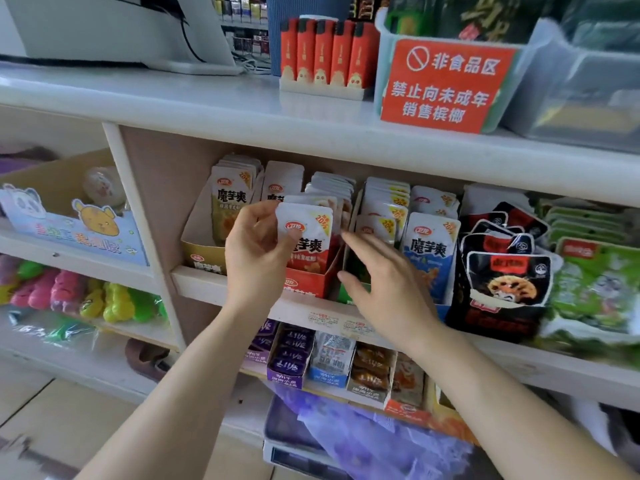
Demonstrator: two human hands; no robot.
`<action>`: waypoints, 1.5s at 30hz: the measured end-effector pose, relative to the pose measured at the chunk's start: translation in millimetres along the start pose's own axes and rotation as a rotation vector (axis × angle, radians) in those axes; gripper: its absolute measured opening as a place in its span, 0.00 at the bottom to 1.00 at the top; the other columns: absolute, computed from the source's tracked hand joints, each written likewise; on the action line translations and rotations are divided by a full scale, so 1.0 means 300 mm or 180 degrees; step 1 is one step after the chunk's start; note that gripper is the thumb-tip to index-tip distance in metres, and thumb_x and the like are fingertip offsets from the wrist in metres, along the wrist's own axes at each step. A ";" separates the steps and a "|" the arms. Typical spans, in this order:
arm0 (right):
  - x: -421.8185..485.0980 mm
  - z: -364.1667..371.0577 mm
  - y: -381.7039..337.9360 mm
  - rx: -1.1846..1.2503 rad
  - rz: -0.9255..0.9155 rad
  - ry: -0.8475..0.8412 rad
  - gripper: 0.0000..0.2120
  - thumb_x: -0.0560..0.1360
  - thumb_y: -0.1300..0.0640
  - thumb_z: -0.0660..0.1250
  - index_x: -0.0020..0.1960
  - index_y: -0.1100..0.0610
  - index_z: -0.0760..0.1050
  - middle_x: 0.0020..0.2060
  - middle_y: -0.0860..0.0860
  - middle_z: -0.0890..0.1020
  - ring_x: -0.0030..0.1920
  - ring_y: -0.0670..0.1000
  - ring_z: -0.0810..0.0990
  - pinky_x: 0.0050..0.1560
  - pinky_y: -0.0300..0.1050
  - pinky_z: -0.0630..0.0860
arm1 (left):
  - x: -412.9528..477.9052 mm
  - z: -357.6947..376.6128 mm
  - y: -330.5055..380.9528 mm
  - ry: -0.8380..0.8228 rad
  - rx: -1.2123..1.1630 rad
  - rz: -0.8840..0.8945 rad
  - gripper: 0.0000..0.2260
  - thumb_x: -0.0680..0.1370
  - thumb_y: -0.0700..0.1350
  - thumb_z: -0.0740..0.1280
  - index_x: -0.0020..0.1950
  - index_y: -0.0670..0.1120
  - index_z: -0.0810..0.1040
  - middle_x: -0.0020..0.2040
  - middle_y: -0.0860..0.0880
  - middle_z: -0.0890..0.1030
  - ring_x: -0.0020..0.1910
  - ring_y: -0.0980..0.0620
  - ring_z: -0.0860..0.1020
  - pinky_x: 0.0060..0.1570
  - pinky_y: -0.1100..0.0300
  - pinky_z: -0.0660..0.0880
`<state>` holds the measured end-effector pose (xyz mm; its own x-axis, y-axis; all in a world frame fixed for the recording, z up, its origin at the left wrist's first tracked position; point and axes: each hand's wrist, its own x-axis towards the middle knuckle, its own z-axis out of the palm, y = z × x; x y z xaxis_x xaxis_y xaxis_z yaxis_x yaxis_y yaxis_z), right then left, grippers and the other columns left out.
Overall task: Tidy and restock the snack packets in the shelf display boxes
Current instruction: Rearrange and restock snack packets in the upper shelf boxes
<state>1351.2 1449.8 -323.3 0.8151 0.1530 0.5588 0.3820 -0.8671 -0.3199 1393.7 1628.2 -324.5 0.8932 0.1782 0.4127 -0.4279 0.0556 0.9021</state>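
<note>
Grip: left hand (258, 251) pinches one red-and-white packet (308, 230) by its left edge.
Left of grip: yellow box (204, 258), its packets upright.
Under grip: red box (308, 284); the held packet stands at the front of its row.
Right of grip: right hand (384, 285), fingers straight, holding nothing, at the green box (346, 296).
Handling: seat the packet upright, face out, flush with its row; steady the neighbouring box so nothing tips.

White shelving (242, 109), pale tiled floor (52, 410).
</note>
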 end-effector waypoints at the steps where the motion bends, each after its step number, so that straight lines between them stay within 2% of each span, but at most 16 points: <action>1: -0.014 0.001 0.009 -0.0084 0.0008 0.0109 0.24 0.77 0.54 0.71 0.72 0.53 0.72 0.67 0.48 0.78 0.66 0.48 0.75 0.66 0.44 0.73 | 0.005 0.000 -0.004 0.0012 0.0200 0.0025 0.16 0.78 0.39 0.73 0.65 0.46 0.76 0.51 0.51 0.86 0.51 0.54 0.85 0.52 0.56 0.83; 4: -0.056 0.011 0.039 -0.0342 -0.0176 0.0252 0.10 0.74 0.58 0.75 0.55 0.57 0.83 0.48 0.50 0.85 0.51 0.53 0.81 0.55 0.54 0.79 | 0.014 -0.010 -0.024 -0.0007 0.0889 0.0243 0.18 0.80 0.47 0.72 0.69 0.51 0.77 0.54 0.53 0.85 0.52 0.54 0.84 0.54 0.52 0.82; 6: -0.083 0.022 0.048 -0.0549 -0.0300 0.0284 0.07 0.73 0.61 0.75 0.51 0.56 0.84 0.43 0.49 0.86 0.46 0.53 0.82 0.59 0.53 0.75 | 0.008 -0.011 -0.033 -0.0020 0.1305 0.0424 0.19 0.81 0.53 0.70 0.72 0.53 0.76 0.55 0.54 0.84 0.51 0.52 0.83 0.53 0.48 0.82; 8: -0.100 0.030 0.049 -0.0574 -0.0289 0.0265 0.11 0.73 0.64 0.74 0.54 0.55 0.84 0.44 0.49 0.87 0.45 0.51 0.83 0.65 0.50 0.69 | 0.000 -0.004 -0.030 0.0014 0.1447 0.0398 0.21 0.81 0.55 0.68 0.74 0.55 0.74 0.55 0.54 0.84 0.48 0.52 0.83 0.50 0.47 0.83; 12: -0.102 0.010 0.067 -0.0287 -0.0410 0.0082 0.16 0.73 0.68 0.72 0.59 0.56 0.83 0.47 0.49 0.87 0.47 0.50 0.83 0.66 0.44 0.65 | -0.010 0.010 -0.010 0.0039 0.1351 0.0270 0.21 0.81 0.51 0.69 0.75 0.54 0.74 0.58 0.56 0.84 0.48 0.57 0.84 0.52 0.51 0.84; 16: -0.077 -0.056 0.083 0.0088 -0.0435 0.0194 0.12 0.74 0.64 0.73 0.56 0.55 0.84 0.49 0.48 0.86 0.52 0.46 0.81 0.62 0.44 0.73 | -0.015 0.017 -0.005 0.0087 0.1351 0.0208 0.23 0.81 0.52 0.69 0.76 0.53 0.73 0.61 0.55 0.83 0.51 0.55 0.84 0.51 0.49 0.84; 19: -0.022 -0.104 0.119 -0.0183 0.0078 0.0399 0.13 0.75 0.57 0.73 0.60 0.55 0.82 0.57 0.50 0.83 0.60 0.52 0.78 0.66 0.49 0.71 | -0.034 0.021 -0.013 0.0034 0.1438 0.0305 0.23 0.82 0.55 0.66 0.77 0.54 0.70 0.60 0.54 0.83 0.52 0.53 0.83 0.51 0.47 0.84; 23: 0.034 -0.098 0.135 -0.0619 0.0564 -0.0183 0.28 0.75 0.44 0.71 0.72 0.55 0.73 0.73 0.53 0.71 0.74 0.56 0.65 0.76 0.54 0.56 | -0.049 0.016 -0.028 0.0054 0.1381 0.0326 0.25 0.82 0.55 0.66 0.79 0.52 0.68 0.59 0.53 0.83 0.52 0.51 0.82 0.51 0.47 0.83; 26: 0.047 -0.070 0.080 -0.0538 0.0398 0.0053 0.25 0.75 0.43 0.71 0.69 0.53 0.76 0.69 0.51 0.75 0.70 0.57 0.69 0.70 0.53 0.60 | -0.052 0.010 -0.034 0.0098 0.1120 0.0319 0.23 0.82 0.54 0.67 0.76 0.49 0.72 0.56 0.53 0.84 0.50 0.55 0.83 0.49 0.52 0.84; 28: 0.062 -0.049 0.031 -0.0272 0.0418 0.0187 0.23 0.76 0.44 0.70 0.68 0.52 0.77 0.66 0.49 0.78 0.67 0.55 0.70 0.67 0.53 0.64 | -0.047 0.015 -0.037 -0.0024 0.0858 0.0157 0.23 0.82 0.55 0.67 0.74 0.49 0.73 0.60 0.53 0.83 0.56 0.58 0.82 0.51 0.54 0.84; 30: 0.088 -0.025 -0.007 -0.0064 0.0455 0.0220 0.21 0.76 0.46 0.70 0.68 0.50 0.77 0.63 0.48 0.79 0.65 0.54 0.71 0.66 0.55 0.67 | -0.034 0.018 -0.042 -0.0140 0.0796 0.0139 0.24 0.81 0.59 0.66 0.75 0.52 0.73 0.63 0.54 0.83 0.62 0.54 0.81 0.57 0.48 0.82; 33: 0.131 -0.001 -0.032 0.0395 0.0545 0.0315 0.17 0.77 0.52 0.70 0.65 0.53 0.80 0.58 0.48 0.82 0.60 0.50 0.77 0.63 0.53 0.74 | -0.015 0.015 -0.040 -0.0242 0.0565 0.0180 0.17 0.83 0.47 0.67 0.72 0.49 0.77 0.59 0.54 0.85 0.58 0.56 0.83 0.58 0.50 0.82; 35: 0.151 -0.012 -0.043 0.0872 0.0734 0.0306 0.11 0.77 0.56 0.72 0.59 0.54 0.82 0.50 0.45 0.84 0.51 0.42 0.81 0.54 0.37 0.78 | -0.001 0.010 -0.039 -0.0215 0.0614 0.0327 0.15 0.83 0.44 0.68 0.70 0.47 0.79 0.56 0.54 0.86 0.55 0.56 0.84 0.55 0.50 0.83; 37: 0.161 -0.028 -0.043 0.1165 0.0841 0.0321 0.04 0.75 0.57 0.74 0.50 0.51 0.81 0.42 0.42 0.83 0.42 0.36 0.79 0.43 0.26 0.73 | 0.013 0.011 -0.031 -0.0178 0.0748 0.0506 0.16 0.82 0.45 0.68 0.70 0.46 0.79 0.55 0.54 0.86 0.52 0.58 0.84 0.54 0.53 0.82; 40: 0.166 -0.043 -0.026 0.1525 0.1004 0.0280 0.06 0.73 0.55 0.76 0.41 0.51 0.80 0.38 0.45 0.83 0.37 0.37 0.79 0.38 0.27 0.73 | 0.038 0.009 -0.001 -0.0149 0.0759 0.0779 0.17 0.82 0.35 0.66 0.68 0.46 0.81 0.54 0.53 0.85 0.44 0.62 0.82 0.47 0.64 0.80; 45: 0.168 -0.044 0.004 0.1650 0.1160 0.0191 0.09 0.74 0.54 0.75 0.36 0.52 0.80 0.34 0.44 0.83 0.35 0.39 0.78 0.40 0.33 0.72 | 0.034 0.023 -0.001 -0.0314 0.0551 0.0812 0.18 0.81 0.33 0.66 0.69 0.46 0.78 0.64 0.51 0.82 0.63 0.55 0.80 0.61 0.50 0.80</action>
<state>1387.0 1450.3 -285.5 0.9125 -0.1486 0.3812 0.2581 -0.5139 -0.8181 1403.8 1623.1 -319.6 0.7729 0.0684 0.6308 -0.6175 -0.1480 0.7726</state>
